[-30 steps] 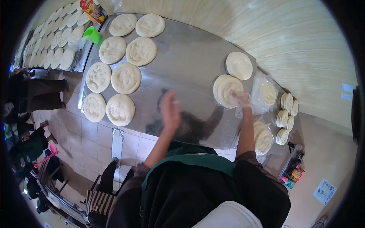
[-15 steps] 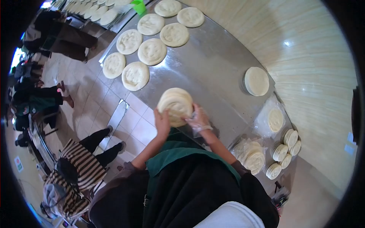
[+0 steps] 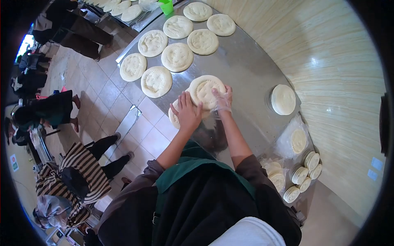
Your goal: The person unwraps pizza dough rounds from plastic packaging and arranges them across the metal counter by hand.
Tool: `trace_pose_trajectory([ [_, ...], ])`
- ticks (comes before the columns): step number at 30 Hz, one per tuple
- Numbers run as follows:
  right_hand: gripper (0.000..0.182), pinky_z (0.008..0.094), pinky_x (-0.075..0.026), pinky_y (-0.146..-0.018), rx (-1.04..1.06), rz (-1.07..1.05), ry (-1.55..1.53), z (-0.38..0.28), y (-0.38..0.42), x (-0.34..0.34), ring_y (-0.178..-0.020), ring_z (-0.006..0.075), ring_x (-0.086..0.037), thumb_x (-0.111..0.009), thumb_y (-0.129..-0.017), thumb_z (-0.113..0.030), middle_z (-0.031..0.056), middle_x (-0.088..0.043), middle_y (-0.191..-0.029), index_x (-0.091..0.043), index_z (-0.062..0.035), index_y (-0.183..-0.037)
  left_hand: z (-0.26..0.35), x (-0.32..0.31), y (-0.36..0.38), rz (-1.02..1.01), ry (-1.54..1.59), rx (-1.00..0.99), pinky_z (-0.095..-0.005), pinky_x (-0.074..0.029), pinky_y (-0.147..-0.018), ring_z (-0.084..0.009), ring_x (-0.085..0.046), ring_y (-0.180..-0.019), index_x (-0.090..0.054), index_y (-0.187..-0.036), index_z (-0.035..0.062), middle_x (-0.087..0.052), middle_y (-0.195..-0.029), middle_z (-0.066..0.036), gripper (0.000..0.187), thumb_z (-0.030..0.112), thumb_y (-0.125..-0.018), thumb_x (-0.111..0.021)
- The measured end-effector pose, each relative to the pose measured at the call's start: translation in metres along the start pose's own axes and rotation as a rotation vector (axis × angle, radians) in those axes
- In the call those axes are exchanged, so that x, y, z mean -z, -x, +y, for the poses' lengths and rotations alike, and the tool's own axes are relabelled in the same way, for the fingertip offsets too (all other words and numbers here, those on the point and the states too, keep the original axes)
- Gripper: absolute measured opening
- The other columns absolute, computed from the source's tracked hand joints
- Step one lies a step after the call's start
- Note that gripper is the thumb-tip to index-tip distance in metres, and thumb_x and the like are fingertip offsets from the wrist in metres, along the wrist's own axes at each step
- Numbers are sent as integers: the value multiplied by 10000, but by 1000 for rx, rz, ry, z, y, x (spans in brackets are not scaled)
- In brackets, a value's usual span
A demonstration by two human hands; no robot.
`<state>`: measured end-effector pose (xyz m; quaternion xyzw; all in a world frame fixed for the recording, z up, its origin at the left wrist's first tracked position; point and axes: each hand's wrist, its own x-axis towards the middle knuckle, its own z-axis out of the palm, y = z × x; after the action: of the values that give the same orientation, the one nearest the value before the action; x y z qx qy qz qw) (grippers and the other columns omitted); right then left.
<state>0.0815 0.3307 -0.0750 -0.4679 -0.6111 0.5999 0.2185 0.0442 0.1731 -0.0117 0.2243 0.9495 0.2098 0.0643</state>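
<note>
In front of me, at the steel table's near edge, are pale round flatbreads with raised rims and dimpled middles. My right hand [image 3: 222,100], in a clear plastic glove, grips the upper flatbread [image 3: 204,89] by its right side, thumb on top. Below and left of it, a second flatbread [image 3: 174,117] shows partly, reaching the table edge. My left hand [image 3: 188,111] lies on this lower one with fingers spread, its fingertips close to the upper one's rim. Whether more flatbreads lie underneath is hidden.
Several flatbreads [image 3: 177,57] lie in rows on the steel table [image 3: 250,78]. A short stack [image 3: 283,99] stands by the wall. Bagged flatbreads [image 3: 298,140] and smaller stacks [image 3: 301,175] are at right. A green cup [image 3: 166,7] is at the far end; people stand at left.
The stack between my hands has gone from held together to shifted apart. My right hand has moved up and right with the upper flatbread; my left now lies flat on the lower one.
</note>
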Motion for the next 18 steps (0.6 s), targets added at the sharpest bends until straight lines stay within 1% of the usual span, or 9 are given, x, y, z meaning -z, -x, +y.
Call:
trace_pose_trajectory([
  [2,662,372,-517,-824,-33,24,123,-11,-12,2,-933,268,-646,-824,-716,-300,186,-636,-1064,-490,0,-1202,-5,12,8,-1,-146,-153,-627,-16,-1105,-349,-238,-1412,-324,-1452,82,-298,-1496,-192,896,608,-785,-610],
  [3,631,371,-522,-807,-52,36,184,-18,-15,3,-912,260,-651,-828,-714,-290,180,-642,-1043,-505,1,-1170,-11,19,11,-22,-143,-196,-629,-20,-1105,-352,-231,-1414,-321,-1456,95,-285,-1502,-192,908,619,-775,-615],
  [5,586,369,-525,-792,-21,28,262,-30,-18,3,-891,257,-654,-828,-716,-279,173,-649,-1015,-522,6,-1125,-27,32,13,-62,-137,-282,-635,-27,-1103,-358,-218,-1419,-314,-1466,121,-260,-1513,-193,933,640,-756,-624],
  [6,563,368,-526,-785,-5,23,301,-37,-19,3,-880,255,-656,-829,-717,-274,170,-653,-1001,-531,9,-1102,-32,32,10,-73,-139,-282,-638,-31,-1102,-358,-217,-1420,-317,-1465,131,-261,-1512,-196,936,645,-748,-628],
  [8,550,372,-528,-777,-43,13,268,-59,-20,6,-862,263,-660,-827,-719,-273,172,-658,-984,-538,17,-1087,-41,29,4,-93,-142,-287,-645,-37,-1100,-358,-213,-1421,-323,-1465,151,-264,-1510,-203,942,655,-733,-637],
  [9,544,373,-529,-773,-63,8,253,-64,-21,6,-852,267,-663,-826,-721,-272,173,-660,-975,-541,22,-1079,-42,30,-1,-93,-137,-296,-642,-21,-1104,-355,-209,-1422,-325,-1464,151,-276,-1500,-206,933,639,-734,-644],
  [12,540,375,-531,-764,-49,139,98,-47,-52,7,-832,274,-667,-819,-728,-254,181,-663,-968,-540,26,-1097,-37,26,-13,-114,-142,-332,-641,-2,-1106,-358,-196,-1425,-321,-1464,152,-282,-1492,-216,929,617,-733,-655],
  [15,550,389,-524,-791,-46,266,171,-39,-84,17,-859,296,-666,-810,-733,-278,196,-660,-985,-543,22,-1108,-24,16,-23,-161,-126,-319,-649,17,-1101,-362,-174,-1430,-309,-1469,146,-259,-1501,-223,928,585,-734,-667],
  [18,552,423,-504,-834,-44,307,364,-42,-108,27,-907,325,-655,-798,-738,-324,196,-661,-990,-554,17,-1097,-13,9,-31,-176,-144,-303,-649,22,-1101,-367,-162,-1432,-299,-1471,133,-223,-1514,-230,920,557,-743,-667],
])
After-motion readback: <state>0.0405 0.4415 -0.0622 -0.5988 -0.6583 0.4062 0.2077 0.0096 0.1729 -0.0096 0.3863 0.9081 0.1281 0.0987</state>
